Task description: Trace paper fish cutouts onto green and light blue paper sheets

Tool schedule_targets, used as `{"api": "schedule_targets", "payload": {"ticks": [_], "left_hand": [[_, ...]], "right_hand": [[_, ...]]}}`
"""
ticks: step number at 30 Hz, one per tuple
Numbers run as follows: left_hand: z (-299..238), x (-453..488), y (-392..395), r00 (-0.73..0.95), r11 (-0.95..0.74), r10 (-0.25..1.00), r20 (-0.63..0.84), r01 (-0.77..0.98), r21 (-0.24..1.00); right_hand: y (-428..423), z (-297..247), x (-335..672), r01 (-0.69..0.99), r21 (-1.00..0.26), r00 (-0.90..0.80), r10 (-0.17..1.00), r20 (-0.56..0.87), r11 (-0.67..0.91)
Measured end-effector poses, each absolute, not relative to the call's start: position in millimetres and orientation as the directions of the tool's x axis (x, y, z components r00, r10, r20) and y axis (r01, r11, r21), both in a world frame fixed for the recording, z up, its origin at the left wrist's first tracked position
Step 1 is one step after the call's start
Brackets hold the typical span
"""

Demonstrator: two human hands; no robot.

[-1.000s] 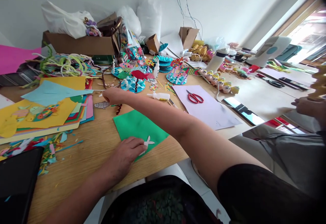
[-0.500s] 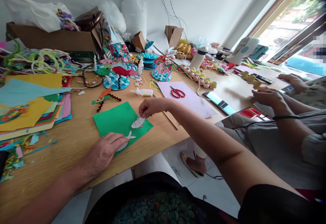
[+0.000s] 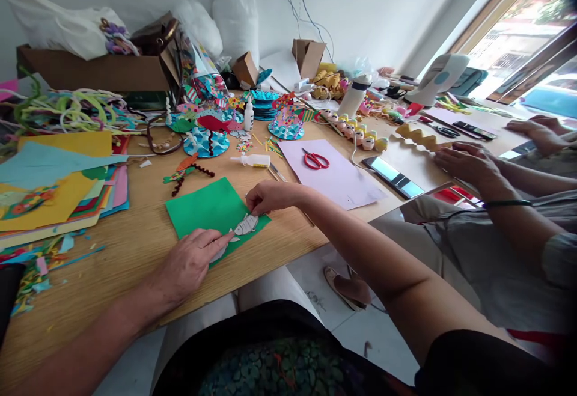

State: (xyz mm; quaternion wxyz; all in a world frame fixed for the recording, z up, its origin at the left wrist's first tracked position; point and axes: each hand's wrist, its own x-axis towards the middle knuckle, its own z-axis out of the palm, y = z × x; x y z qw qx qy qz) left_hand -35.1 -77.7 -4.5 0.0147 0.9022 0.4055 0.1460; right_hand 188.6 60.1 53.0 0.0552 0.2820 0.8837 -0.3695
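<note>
While right hand pinches paper fish, left hand flat on cutout, green sheet near table edge, bare wood leftward

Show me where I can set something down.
Bare brown wooden tabletop lies between the multicoloured paper stack and the green paper sheet; a smaller patch lies right of that sheet, before the front edge. The back is crowded with blue wavy-patterned discs and an upright white bottle.

Green sheet, one, near the front edge of the table. Paper fish, two, along the sheet's near edge: one under left hand, one pinched by right hand.
</note>
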Motion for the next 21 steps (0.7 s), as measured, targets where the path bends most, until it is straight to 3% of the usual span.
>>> {"api": "schedule_targets", "payload": {"ticks": [7, 15, 21], "left_hand": [[0.5, -22.8, -75.2, 0.576, -0.578, 0.816, 0.048, 0.813, 0.070], [-6.4, -26.8, -73.2, 0.591, -0.595, 0.803, 0.073, 0.800, 0.075], [-8.5, -25.3, -74.0, 0.594, -0.601, 0.798, 0.104, 0.796, 0.069]], "right_hand": [[51.8, 55.5, 185.0, 0.577, -0.511, -0.813, 0.505, -0.288, 0.637], [58.7, 68.4, 211.3, 0.664, -0.587, -0.703, 0.655, -0.278, 0.463], [40.7, 60.7, 204.5, 0.497, -0.584, -0.825, 0.557, -0.091, 0.642]]}}
